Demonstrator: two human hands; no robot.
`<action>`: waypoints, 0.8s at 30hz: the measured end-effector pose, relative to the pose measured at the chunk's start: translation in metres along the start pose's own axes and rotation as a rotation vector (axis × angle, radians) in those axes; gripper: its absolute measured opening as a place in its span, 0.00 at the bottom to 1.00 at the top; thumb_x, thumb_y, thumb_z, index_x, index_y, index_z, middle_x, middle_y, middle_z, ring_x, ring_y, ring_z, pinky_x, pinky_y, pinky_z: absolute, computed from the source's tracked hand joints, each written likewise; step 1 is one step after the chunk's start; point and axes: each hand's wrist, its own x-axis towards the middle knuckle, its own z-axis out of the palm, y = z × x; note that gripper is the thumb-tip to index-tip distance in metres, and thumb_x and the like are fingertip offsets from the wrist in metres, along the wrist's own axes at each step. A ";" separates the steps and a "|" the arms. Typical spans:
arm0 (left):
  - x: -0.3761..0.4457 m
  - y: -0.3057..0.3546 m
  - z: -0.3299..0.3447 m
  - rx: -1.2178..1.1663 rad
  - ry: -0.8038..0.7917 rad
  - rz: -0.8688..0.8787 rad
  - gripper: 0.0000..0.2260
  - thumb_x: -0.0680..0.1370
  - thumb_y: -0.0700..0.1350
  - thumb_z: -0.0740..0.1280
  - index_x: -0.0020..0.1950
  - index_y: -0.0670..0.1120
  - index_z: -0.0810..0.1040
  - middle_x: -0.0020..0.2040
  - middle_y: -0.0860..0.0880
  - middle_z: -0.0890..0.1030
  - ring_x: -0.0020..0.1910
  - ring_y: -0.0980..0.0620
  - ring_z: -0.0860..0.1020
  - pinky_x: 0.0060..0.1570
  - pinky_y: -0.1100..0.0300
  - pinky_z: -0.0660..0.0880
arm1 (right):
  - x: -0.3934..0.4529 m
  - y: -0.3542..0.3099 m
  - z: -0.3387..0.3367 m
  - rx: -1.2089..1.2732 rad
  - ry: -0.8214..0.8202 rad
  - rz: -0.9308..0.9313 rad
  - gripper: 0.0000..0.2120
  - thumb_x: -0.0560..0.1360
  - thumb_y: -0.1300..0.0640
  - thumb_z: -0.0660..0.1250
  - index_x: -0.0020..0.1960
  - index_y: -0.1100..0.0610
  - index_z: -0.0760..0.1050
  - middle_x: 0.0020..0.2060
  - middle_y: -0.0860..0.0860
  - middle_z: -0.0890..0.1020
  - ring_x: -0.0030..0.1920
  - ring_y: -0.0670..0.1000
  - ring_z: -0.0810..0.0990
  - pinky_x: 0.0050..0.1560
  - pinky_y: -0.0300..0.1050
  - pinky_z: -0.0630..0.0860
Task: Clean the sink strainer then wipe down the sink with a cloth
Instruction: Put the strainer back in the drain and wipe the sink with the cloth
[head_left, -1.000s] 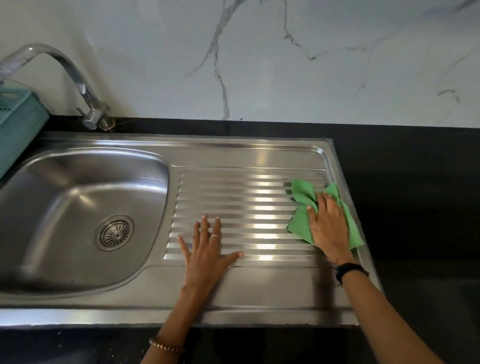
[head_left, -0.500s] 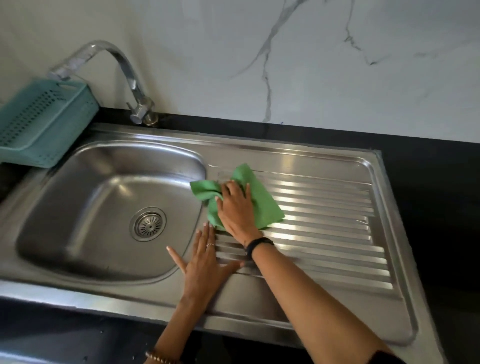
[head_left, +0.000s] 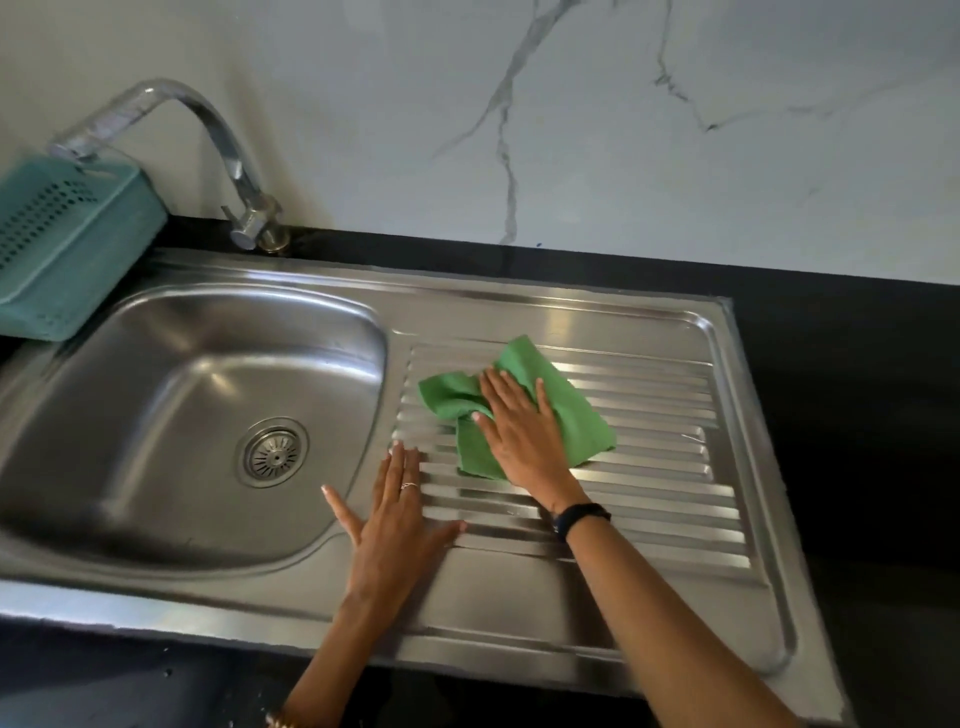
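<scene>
Head view, the only cam: we look down on a steel sink (head_left: 519, 613), bowl at left, ribbed drainboard (head_left: 649, 467) at right.

Our right hand (head_left: 519, 431) lies flat on a green cloth (head_left: 576, 415), fingers straight and pressing it onto the ribs; no curl, no pinch, so the cloth is pinned under the palm, not gripped. The cloth sits on the drainboard's left-rear part, near the bowl's edge but not in it, bunched at its left and spread flatter to the right.

Our left hand (head_left: 395, 519) rests fingers spread w/ nothing in it, on the strip between bowl and drainboard, just beside the right hand's wrist side.

Key relation: the ribs run left-right, so the cloth slides easiest along them. The bowl and its strainer (head_left: 274, 452) lie left and slightly nearer us from the cloth. The left hand is closer to the strainer; the right hand has the cloth.

Our guess: the strainer sits seated in the drain, wiping underway, bowl likely next.

Also there: a faucet (head_left: 228, 156) at rear left, a teal basket (head_left: 67, 249) beside it.
</scene>
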 end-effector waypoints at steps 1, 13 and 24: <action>0.001 0.009 0.000 -0.008 -0.005 0.041 0.45 0.70 0.69 0.59 0.73 0.52 0.36 0.74 0.55 0.35 0.71 0.57 0.33 0.52 0.41 0.14 | -0.012 0.021 -0.005 0.003 0.009 0.046 0.26 0.81 0.44 0.43 0.76 0.52 0.48 0.77 0.47 0.52 0.77 0.47 0.48 0.74 0.53 0.34; -0.030 0.137 0.047 0.018 -0.207 0.425 0.39 0.73 0.66 0.58 0.76 0.53 0.43 0.77 0.54 0.41 0.76 0.55 0.39 0.58 0.38 0.22 | -0.148 0.116 -0.026 0.013 0.112 0.474 0.27 0.79 0.44 0.44 0.76 0.51 0.53 0.76 0.48 0.58 0.76 0.49 0.54 0.74 0.55 0.47; -0.027 0.125 0.043 0.020 -0.161 0.392 0.36 0.74 0.65 0.57 0.76 0.54 0.45 0.77 0.55 0.40 0.75 0.57 0.38 0.58 0.39 0.21 | -0.119 0.123 -0.035 0.034 0.174 0.539 0.25 0.81 0.48 0.49 0.75 0.56 0.55 0.75 0.53 0.59 0.75 0.52 0.55 0.75 0.54 0.48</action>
